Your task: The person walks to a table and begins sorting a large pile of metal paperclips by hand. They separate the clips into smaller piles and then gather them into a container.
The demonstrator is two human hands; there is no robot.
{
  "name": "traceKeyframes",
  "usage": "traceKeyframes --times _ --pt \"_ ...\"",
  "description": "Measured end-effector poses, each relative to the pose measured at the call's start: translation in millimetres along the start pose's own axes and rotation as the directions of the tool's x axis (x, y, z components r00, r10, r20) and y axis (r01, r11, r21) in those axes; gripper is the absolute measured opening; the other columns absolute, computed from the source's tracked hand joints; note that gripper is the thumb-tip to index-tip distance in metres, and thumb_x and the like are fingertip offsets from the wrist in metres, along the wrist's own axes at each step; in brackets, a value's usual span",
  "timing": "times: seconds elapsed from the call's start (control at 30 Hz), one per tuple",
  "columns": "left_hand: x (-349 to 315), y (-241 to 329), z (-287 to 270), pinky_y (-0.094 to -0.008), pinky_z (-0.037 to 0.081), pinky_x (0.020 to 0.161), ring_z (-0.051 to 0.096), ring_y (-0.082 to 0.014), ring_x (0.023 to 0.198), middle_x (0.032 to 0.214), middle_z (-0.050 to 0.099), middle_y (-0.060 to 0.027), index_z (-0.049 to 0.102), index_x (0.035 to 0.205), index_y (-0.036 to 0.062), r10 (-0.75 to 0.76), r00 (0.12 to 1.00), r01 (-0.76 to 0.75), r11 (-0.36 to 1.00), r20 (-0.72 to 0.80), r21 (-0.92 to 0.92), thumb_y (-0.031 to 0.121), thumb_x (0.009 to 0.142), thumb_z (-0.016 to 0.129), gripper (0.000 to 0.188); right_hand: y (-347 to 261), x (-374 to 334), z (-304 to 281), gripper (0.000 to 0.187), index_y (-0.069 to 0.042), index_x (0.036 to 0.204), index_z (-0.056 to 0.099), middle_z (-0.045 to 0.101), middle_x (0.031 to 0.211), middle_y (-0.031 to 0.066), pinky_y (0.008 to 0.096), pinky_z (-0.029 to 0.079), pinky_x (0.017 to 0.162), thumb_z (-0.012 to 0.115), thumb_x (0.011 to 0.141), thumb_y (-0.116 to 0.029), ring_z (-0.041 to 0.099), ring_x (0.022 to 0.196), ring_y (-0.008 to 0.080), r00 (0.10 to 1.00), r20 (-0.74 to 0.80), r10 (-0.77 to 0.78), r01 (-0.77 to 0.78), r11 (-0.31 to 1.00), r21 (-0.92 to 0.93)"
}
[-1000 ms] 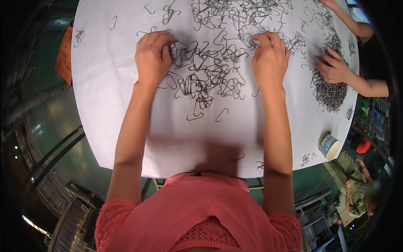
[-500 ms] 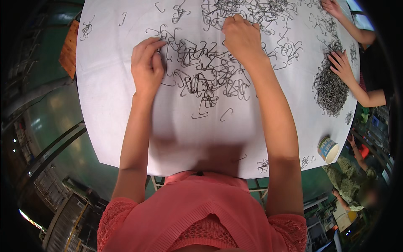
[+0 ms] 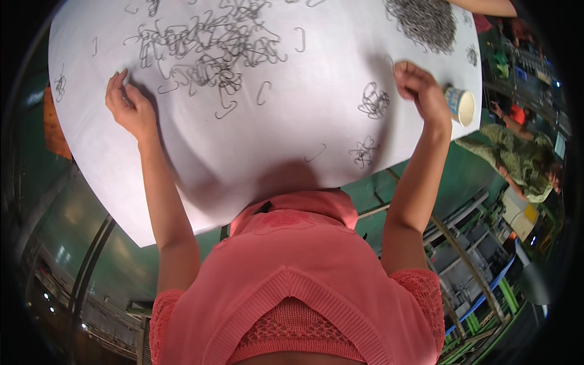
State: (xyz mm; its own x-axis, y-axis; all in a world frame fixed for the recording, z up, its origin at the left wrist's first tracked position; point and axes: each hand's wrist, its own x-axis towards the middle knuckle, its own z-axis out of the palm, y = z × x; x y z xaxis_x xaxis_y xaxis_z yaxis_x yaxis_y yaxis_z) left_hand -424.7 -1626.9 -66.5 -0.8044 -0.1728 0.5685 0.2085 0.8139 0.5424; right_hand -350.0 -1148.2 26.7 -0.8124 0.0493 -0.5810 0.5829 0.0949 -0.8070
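Observation:
Thin, dark S-shaped wire hooks lie in a loose, tangled pile [image 3: 213, 45] on the white-covered table [image 3: 255, 146]. My left hand [image 3: 129, 108] hovers left of this pile, its fingers loosely bent and apart, with nothing in them. Over on the right, my right hand [image 3: 420, 88] is closed in a pinch, and a thin wire hook [image 3: 390, 61] shows faintly at its fingertips. Close to that hand lies a small cluster of hooks [image 3: 373, 101]. Another cluster [image 3: 364, 152] lies nearer the front edge. A single hook [image 3: 316, 152] rests to its left.
A paper cup [image 3: 460, 106] lies tipped at the right edge. Behind it sits a dense heap of hooks [image 3: 426, 24], with another person's forearm [image 3: 486, 6] beyond. A small group of hooks [image 3: 60, 87] lies far left. One person in patterned green clothes [image 3: 517, 149] is off to the right.
The view has swung right and nearer. My right hand has left the far pile for the small clusters at the right. My left hand has drawn away from the pile.

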Motion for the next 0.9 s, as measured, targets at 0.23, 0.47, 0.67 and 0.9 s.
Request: traceKeyframes --times 0.23,0.47,0.67,0.9 --pt "-2.2 -1.3 1.8 -0.0332 0.043 0.090 0.048 -0.0251 0.111 0.117 0.055 -0.0094 0.063 0.106 0.0065 0.013 0.996 -0.021 0.996 0.083 0.087 0.002 0.085 0.050 0.025 108.7 -55.3 -25.2 0.013 -0.003 0.091 0.060 0.059 0.072 0.0044 0.0284 0.044 0.060 0.059 0.084 -0.014 0.053 0.060 0.0147 0.834 -0.532 -0.145 -0.117 0.896 -0.428" --pt "-7.1 -12.6 1.7 -0.0360 0.042 0.091 0.048 -0.0270 0.110 0.115 0.056 -0.0111 0.063 0.105 0.0065 0.094 0.991 -0.104 0.988 0.095 0.111 0.000 0.082 0.050 0.027 80.5 -44.6 52.6 0.030 -0.004 0.106 0.059 0.058 0.111 0.0141 0.0407 0.042 0.090 0.063 0.084 -0.023 0.052 0.109 0.0324 0.581 -0.335 -0.742 0.241 0.550 -0.800" --pt "-3.3 -1.6 2.9 -0.0358 0.041 0.094 0.050 -0.0273 0.109 0.111 0.059 -0.0112 0.063 0.101 0.0061 0.076 0.994 -0.080 0.995 0.076 0.057 -0.004 0.080 0.050 0.027 91.9 -24.2 76.7 0.041 -0.005 0.122 0.054 0.050 0.130 0.0149 0.0508 0.027 0.106 0.060 0.085 -0.022 0.041 0.127 0.0322 0.684 -0.120 -0.720 0.352 0.470 -0.810" --pt "-3.8 45.5 6.4 -0.0409 0.039 0.097 0.052 -0.0313 0.110 0.111 0.059 -0.0134 0.063 0.105 0.0075 0.250 0.942 -0.236 0.968 0.225 -0.087 -0.007 0.076 0.050 0.036 45.0 -7.5 122.0 0.036 -0.005 0.118 0.057 0.052 0.127 0.0116 0.0509 0.032 0.103 0.062 0.083 -0.015 0.047 0.121 0.0314 0.647 0.052 -0.761 0.571 0.439 -0.694"
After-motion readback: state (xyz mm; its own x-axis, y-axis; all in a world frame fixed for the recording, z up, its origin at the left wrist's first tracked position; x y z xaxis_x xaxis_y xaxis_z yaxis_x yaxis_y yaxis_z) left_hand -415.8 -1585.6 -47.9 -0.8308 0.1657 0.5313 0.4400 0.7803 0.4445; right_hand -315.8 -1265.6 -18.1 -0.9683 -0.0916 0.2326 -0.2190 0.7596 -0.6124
